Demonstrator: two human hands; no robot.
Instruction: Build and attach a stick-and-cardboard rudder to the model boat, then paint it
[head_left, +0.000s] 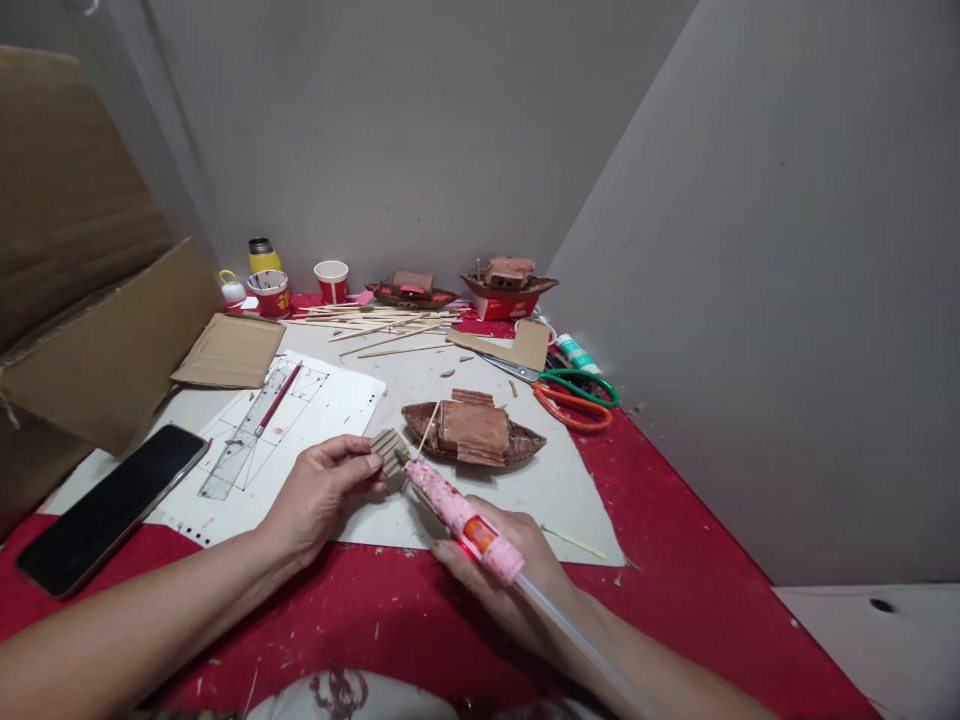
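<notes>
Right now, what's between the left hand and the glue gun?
A ridged cardboard piece, pinched in the left hand, right by the front end of the glue gun; whether they touch is unclear. The head view shows it.

Left hand (319,488): corrugated card (385,450), pinched. Right hand (541,568): glue gun (444,500), nozzle at card. Just beyond: model boat (475,430). Paper (343,384), bearing ruler (247,438) and pencil (279,398). Phone (112,508), left. Scissors (529,376), right.

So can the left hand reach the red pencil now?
Probably yes: the pencil lies over the paper, beyond the left hand, with nothing covering it. The hand holds a bit of cardboard, though, so it may need to let go first.
</notes>
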